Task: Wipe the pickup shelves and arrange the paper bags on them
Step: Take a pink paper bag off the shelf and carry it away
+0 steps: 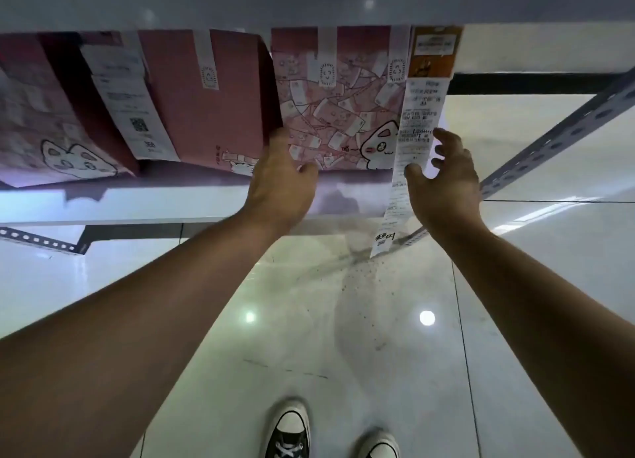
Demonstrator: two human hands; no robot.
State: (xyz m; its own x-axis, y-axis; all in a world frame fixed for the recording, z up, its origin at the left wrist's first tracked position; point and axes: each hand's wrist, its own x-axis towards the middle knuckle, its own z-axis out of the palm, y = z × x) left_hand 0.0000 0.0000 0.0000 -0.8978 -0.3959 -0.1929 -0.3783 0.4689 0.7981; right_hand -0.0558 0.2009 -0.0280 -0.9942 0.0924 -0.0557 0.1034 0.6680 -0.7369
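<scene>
Both hands bracket one pink paper bag (338, 114) without clamping it: the left hand (280, 179) lies against the bag's lower left corner with its fingers hidden behind the edge, so whether they curl round it cannot be told, while the right hand (443, 179) hovers with fingers spread and loosely bent just beside the long receipt (410, 141), holding nothing

That bag stands upright on the white shelf (137, 203), near its right end, at about 12 o'clock from the hands. It is printed with cartoon cats and sealed with white tape strips. The receipt hangs from its right edge, under an orange label (434, 50), trailing past the shelf lip

By its look the bag is light, thin-walled paper, likely to crease or tear if squeezed; its weight depends on unseen contents. Flat palms low on both side walls seem the safest hold, keeping clear of the loose receipt, which could rip away

At 10 o'clock stands a plain pink bag (206, 114), touching the first, with another cat-printed bag (34, 124) at 9 o'clock. A perforated metal upright (556, 127) slants at 2 o'clock. Below lies glossy tiled floor (343, 320), and two sneakers (292, 430) at 6 o'clock
</scene>
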